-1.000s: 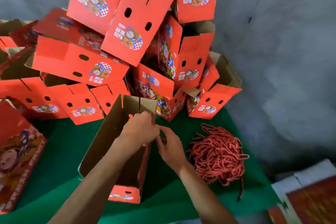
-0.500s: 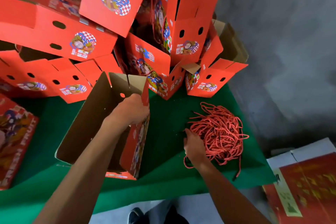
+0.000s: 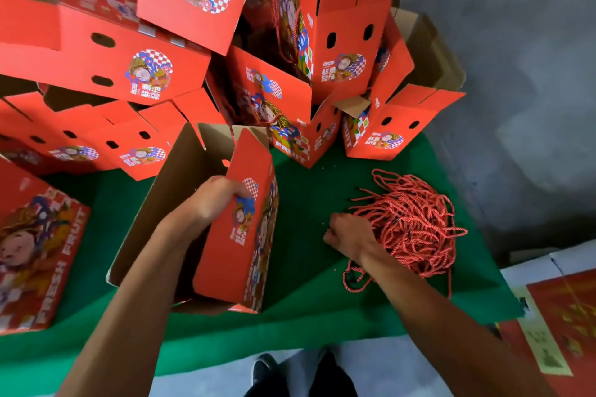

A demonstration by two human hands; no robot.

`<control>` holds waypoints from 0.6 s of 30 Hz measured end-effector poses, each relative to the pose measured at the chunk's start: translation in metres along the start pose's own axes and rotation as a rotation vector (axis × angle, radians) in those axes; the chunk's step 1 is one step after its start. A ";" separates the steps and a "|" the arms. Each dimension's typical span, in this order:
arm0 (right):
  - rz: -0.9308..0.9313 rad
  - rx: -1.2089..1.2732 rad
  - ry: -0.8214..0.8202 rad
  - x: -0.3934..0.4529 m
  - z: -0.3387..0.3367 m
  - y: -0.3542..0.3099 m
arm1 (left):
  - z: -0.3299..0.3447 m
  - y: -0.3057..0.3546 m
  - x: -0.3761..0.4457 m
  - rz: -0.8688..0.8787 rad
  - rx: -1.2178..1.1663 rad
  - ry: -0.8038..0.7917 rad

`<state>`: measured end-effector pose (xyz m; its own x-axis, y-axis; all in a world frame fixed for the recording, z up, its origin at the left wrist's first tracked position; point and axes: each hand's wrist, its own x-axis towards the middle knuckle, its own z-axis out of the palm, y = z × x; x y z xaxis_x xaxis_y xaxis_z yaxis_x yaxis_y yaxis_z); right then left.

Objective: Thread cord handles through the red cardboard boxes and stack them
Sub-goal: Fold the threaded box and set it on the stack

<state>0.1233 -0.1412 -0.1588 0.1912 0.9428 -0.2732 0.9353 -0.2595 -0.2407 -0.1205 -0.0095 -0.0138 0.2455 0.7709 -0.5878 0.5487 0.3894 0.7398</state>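
An open red cardboard box [image 3: 240, 229] with a brown inside stands on the green cloth [image 3: 303, 267] in front of me. My left hand [image 3: 219, 196] grips its right wall near the top edge, fingers over the printed red side. To the right lies a tangled heap of red cords [image 3: 416, 222]. My right hand [image 3: 350, 235] rests on the heap's left edge with its fingers curled into the cords. One cord loop [image 3: 353, 279] trails out below my wrist.
A tall, untidy pile of red boxes [image 3: 154, 71] fills the back and left of the cloth. Another red box [image 3: 35, 251] lies flat at the left. Flat red and white packaging [image 3: 561, 316] sits low at the right. A grey wall [image 3: 522, 74] rises behind.
My right hand left the open box and went right to the cord heap, where it now digs into the cords. My left hand stays on the box wall, and my view has dropped lower.
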 end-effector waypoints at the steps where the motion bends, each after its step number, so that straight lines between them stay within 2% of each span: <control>1: -0.008 0.026 0.039 0.003 -0.005 -0.010 | -0.003 -0.002 0.001 -0.012 -0.025 -0.017; 5: -0.059 0.397 0.296 0.010 -0.026 -0.069 | -0.005 -0.004 0.006 -0.068 -0.101 -0.068; 7: -0.075 0.645 0.300 0.010 -0.037 -0.090 | -0.003 -0.004 0.007 -0.053 -0.128 -0.057; 9: -0.095 0.791 0.234 0.010 -0.046 -0.100 | -0.002 -0.004 0.006 -0.028 -0.153 -0.049; 13: -0.130 0.897 0.165 0.010 -0.051 -0.099 | -0.004 -0.007 0.002 -0.031 -0.180 -0.061; 18: -0.136 0.780 0.144 0.014 -0.054 -0.098 | -0.005 -0.010 0.004 -0.022 -0.228 -0.051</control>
<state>0.0501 -0.0915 -0.0886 0.1765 0.9806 -0.0849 0.4857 -0.1618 -0.8590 -0.1288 -0.0081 -0.0216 0.2786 0.7366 -0.6163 0.3611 0.5142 0.7779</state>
